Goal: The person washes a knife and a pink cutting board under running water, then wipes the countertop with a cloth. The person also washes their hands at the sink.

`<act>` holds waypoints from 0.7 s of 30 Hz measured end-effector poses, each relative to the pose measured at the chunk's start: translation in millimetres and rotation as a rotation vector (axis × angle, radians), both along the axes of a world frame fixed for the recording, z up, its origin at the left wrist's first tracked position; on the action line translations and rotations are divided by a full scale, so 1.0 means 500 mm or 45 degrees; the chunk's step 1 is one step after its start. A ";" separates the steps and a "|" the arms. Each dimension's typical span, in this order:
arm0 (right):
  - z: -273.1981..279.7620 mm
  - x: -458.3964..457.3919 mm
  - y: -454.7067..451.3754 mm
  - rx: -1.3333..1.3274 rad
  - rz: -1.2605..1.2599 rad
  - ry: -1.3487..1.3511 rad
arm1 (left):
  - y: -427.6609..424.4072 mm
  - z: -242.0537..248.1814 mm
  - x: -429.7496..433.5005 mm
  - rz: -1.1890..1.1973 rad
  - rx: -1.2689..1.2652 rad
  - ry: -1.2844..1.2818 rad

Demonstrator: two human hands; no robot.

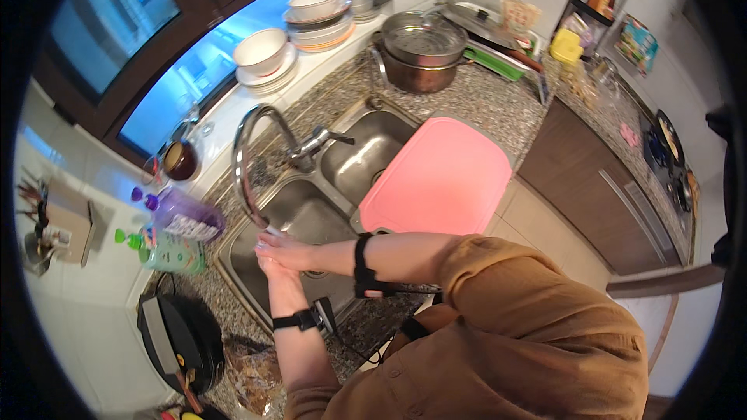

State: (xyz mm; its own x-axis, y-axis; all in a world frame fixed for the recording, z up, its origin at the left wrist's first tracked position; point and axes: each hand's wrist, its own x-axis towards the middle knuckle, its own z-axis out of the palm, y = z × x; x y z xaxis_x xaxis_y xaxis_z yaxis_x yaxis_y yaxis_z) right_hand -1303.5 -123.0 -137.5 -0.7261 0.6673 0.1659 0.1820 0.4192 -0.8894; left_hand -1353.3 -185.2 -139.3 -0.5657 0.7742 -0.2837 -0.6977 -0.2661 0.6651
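My hands meet beneath the tip of the chrome gooseneck faucet (238, 163), over the left basin (303, 210) of a steel double sink. My right hand (290, 254) lies across my left hand (279, 271), covering part of it. The fingers overlap, so whether anything is between the palms is hidden. Both wrists wear black straps with small devices. A pink cutting board (437, 175) with grey edging rests partly over the right basin (370, 143) and the counter. Nearest my hands on the left stand a green pump bottle (172, 252) and a purple one (189, 216).
Stacked bowls and plates (265, 61) line the windowsill beside a brown jar (181, 160). A steamer pot (423, 52) stands behind the sink. At lower left, a cleaver (157, 332) lies on a black round appliance (201, 338), near a plastic-wrapped item (254, 376).
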 end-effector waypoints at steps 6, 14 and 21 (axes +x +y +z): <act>0.017 0.015 0.012 0.375 0.180 -0.334 | -0.010 0.029 -0.014 -0.403 0.366 -0.067; 0.048 -0.003 0.009 -0.251 -0.317 0.169 | -0.014 0.043 0.032 -0.315 0.096 -0.167; 0.062 0.032 -0.016 0.085 0.231 -0.424 | -0.023 0.066 0.045 0.019 -0.038 -0.201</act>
State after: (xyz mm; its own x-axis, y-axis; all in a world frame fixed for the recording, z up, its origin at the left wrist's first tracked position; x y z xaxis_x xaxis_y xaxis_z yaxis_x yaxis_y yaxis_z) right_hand -1287.5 -131.0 -106.3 -0.8530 0.5184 -0.0604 0.3738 0.5262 -0.7638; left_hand -1331.0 -196.6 -106.4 -0.5238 0.7560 -0.3926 -0.7904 -0.2594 0.5550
